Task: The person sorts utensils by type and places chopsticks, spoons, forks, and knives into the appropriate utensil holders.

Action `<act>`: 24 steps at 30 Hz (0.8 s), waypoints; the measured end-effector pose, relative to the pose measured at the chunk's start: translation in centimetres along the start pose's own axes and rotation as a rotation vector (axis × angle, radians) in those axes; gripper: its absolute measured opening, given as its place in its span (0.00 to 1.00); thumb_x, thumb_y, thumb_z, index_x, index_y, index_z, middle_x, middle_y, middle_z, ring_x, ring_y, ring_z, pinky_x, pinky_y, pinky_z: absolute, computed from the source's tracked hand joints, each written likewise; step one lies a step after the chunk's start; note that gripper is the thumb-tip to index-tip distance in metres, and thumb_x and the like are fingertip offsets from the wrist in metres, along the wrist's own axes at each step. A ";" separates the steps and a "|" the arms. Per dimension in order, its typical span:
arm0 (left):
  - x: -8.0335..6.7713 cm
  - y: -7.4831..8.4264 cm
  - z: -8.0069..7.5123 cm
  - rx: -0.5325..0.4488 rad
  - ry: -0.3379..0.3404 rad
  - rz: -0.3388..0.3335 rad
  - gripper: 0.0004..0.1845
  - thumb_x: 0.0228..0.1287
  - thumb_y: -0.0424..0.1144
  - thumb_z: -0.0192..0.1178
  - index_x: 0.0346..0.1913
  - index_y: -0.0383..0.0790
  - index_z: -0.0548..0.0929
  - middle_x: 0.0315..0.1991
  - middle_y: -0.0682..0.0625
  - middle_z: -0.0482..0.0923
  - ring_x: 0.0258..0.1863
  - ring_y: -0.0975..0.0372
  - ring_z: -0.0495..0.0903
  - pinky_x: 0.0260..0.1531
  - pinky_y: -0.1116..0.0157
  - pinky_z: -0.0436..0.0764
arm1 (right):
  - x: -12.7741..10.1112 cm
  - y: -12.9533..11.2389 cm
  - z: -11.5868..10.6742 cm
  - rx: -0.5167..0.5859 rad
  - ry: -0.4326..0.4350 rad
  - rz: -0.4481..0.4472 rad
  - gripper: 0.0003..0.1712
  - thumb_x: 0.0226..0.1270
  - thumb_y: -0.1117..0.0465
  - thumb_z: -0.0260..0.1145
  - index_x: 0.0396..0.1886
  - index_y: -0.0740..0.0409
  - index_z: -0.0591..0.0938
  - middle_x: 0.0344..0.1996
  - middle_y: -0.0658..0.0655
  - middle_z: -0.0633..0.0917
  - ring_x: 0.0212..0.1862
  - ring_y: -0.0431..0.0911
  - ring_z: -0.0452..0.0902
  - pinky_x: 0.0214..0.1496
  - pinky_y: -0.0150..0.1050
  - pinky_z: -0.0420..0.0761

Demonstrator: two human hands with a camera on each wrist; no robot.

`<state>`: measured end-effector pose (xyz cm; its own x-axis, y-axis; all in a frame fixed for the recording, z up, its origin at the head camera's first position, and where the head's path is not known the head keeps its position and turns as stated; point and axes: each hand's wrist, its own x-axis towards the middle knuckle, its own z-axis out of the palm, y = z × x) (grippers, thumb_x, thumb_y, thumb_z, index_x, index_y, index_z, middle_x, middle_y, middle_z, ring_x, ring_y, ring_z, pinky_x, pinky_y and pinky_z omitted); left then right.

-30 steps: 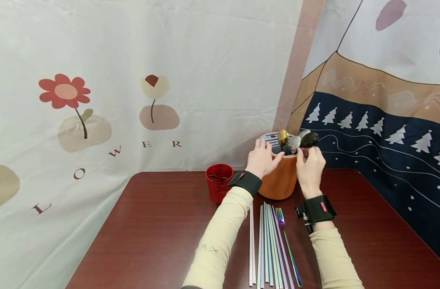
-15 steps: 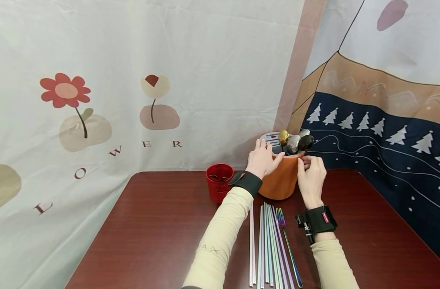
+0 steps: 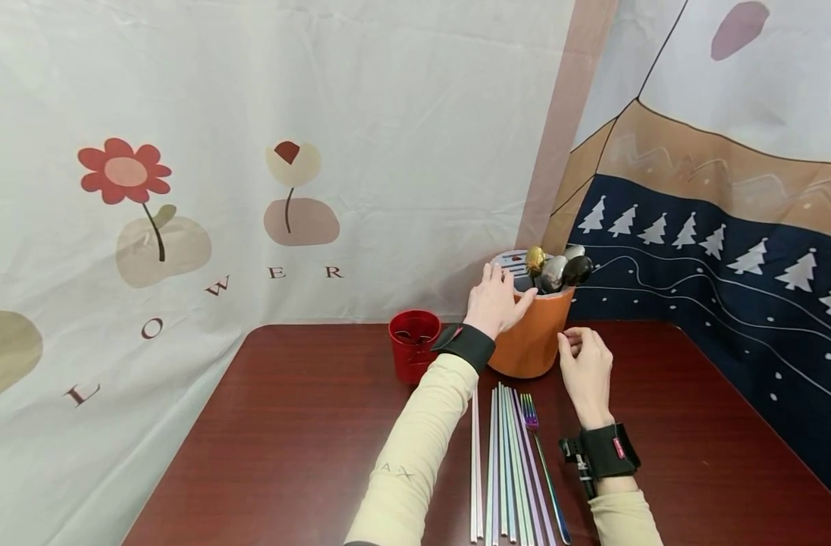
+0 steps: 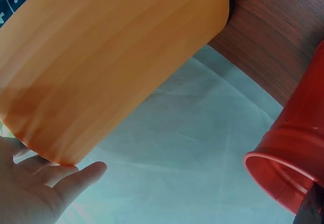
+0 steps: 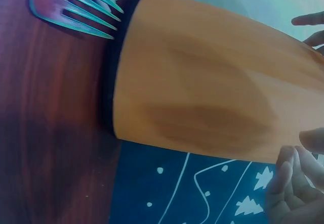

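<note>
Orange holder stands at the far end of the dark wooden table, close to the corner where the two backdrops meet. Spoons stick bowl-up out of its top: one gold, a couple silver, one dark.

Left hand rests on the holder's left upper rim, fingers straight and laid against the wall and top edge, thumb toward the near side; not curled round it. Left wrist view shows the palm and thumb at the rim of the orange wall. Black wrist strap, beige sleeve running back along the table.

Right hand sits just right of the holder, low near its base, apart from it. Fingers loosely curled, thumb and fingertips close together at the top, holding nothing visible. Right wrist view shows curled fingers just beside the orange wall, not touching.

Red cup stands just left of the holder, near the left wrist; something dark inside, too small to tell. Nearer, between the two forearms, a row of iridescent metal chopsticks lies side by side, pointing toward the holder. Iridescent fork lies at the right of the row, tines toward the holder; tines show near its base in the right wrist view.

White flower-print cloth hangs behind and left; navy tree-print cloth at right.
</note>
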<state>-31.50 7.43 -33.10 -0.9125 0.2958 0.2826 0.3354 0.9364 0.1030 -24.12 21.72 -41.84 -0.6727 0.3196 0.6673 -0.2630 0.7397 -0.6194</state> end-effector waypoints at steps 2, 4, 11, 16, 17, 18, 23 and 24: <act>0.0 0.0 0.0 -0.001 0.004 0.002 0.36 0.70 0.65 0.35 0.70 0.43 0.64 0.72 0.47 0.60 0.73 0.58 0.56 0.58 0.64 0.76 | -0.4 0.1 -0.1 -0.018 -0.032 0.017 0.10 0.66 0.63 0.62 0.38 0.68 0.81 0.30 0.64 0.81 0.30 0.53 0.76 0.31 0.24 0.65; 0.1 0.0 0.0 -0.004 0.007 0.003 0.36 0.70 0.65 0.35 0.70 0.43 0.64 0.72 0.47 0.60 0.73 0.58 0.56 0.58 0.64 0.76 | -0.7 0.3 -0.2 -0.038 -0.069 0.040 0.10 0.66 0.62 0.62 0.39 0.67 0.81 0.30 0.62 0.81 0.30 0.52 0.77 0.30 0.28 0.67; 0.1 -0.1 -0.1 0.004 0.014 -0.001 0.36 0.70 0.65 0.35 0.70 0.43 0.64 0.71 0.47 0.60 0.73 0.58 0.57 0.57 0.64 0.77 | -0.8 0.3 -0.4 -0.059 -0.162 0.078 0.10 0.67 0.61 0.61 0.39 0.65 0.80 0.30 0.62 0.82 0.31 0.50 0.78 0.29 0.31 0.70; 0.0 -0.1 -0.1 0.006 0.011 0.000 0.36 0.70 0.64 0.35 0.70 0.43 0.65 0.72 0.47 0.60 0.73 0.58 0.57 0.57 0.64 0.77 | -0.8 0.3 -0.8 -0.124 -0.304 0.108 0.11 0.67 0.59 0.61 0.39 0.64 0.79 0.30 0.62 0.83 0.29 0.50 0.79 0.27 0.35 0.72; 0.0 -0.1 0.0 0.006 0.010 0.000 0.36 0.70 0.65 0.35 0.70 0.43 0.64 0.72 0.47 0.60 0.73 0.58 0.57 0.58 0.64 0.76 | -0.8 0.3 -0.9 -0.141 -0.352 0.115 0.11 0.67 0.59 0.61 0.39 0.64 0.79 0.31 0.63 0.84 0.28 0.50 0.79 0.26 0.36 0.73; 0.0 -0.1 0.0 0.006 0.006 0.000 0.36 0.70 0.65 0.35 0.70 0.43 0.64 0.72 0.47 0.60 0.73 0.58 0.57 0.58 0.64 0.76 | -0.8 0.3 -1.0 -0.160 -0.400 0.122 0.12 0.67 0.58 0.61 0.39 0.65 0.79 0.30 0.63 0.84 0.27 0.49 0.79 0.26 0.37 0.73; 0.0 -0.1 0.1 -0.006 0.001 0.002 0.37 0.70 0.65 0.34 0.70 0.43 0.64 0.72 0.47 0.59 0.74 0.58 0.56 0.58 0.64 0.76 | -0.9 0.4 -1.3 -0.253 -0.676 0.160 0.13 0.67 0.56 0.61 0.37 0.64 0.79 0.25 0.60 0.82 0.23 0.46 0.74 0.22 0.38 0.71; 0.0 -0.1 0.1 -0.008 0.000 0.003 0.37 0.70 0.65 0.34 0.70 0.43 0.64 0.72 0.47 0.59 0.74 0.58 0.55 0.58 0.64 0.76 | -1.0 0.4 -1.3 -0.270 -0.730 0.170 0.13 0.67 0.56 0.61 0.35 0.63 0.79 0.23 0.58 0.80 0.22 0.46 0.73 0.22 0.38 0.69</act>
<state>-31.57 7.41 -33.17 -0.9114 0.2988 0.2829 0.3401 0.9340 0.1094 -22.67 22.51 -42.23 -0.9963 0.0413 0.0748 -0.0021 0.8636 -0.5041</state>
